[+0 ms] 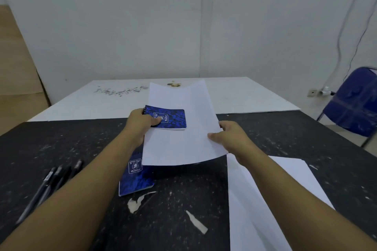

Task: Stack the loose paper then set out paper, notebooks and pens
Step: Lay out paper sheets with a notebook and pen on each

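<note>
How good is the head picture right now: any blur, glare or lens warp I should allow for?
Head view: light is flat and even, with no glare on the held sheet; shadows barely show on the black table. Head view: wide-angle warp stretches the forearms toward the lower corners. Head view: the pens and the cover print on the held notebook are soft and unreadable.

The thin white paper sheet (pixel 183 140) is looking smooth and matt. The small blue mottled spiral notebook (pixel 171 119) on it is showing a slightly glossy card cover and black wire binding; the second blue mottled notebook (pixel 134 181) is looking alike. The black table top (pixel 81 138) is appearing matt and rough, flecked with dried white smears. The black pens (pixel 51 181) are gleaming like plastic. The blue chair (pixel 355 104) is shining with a glossy, wrinkled covering.
</note>
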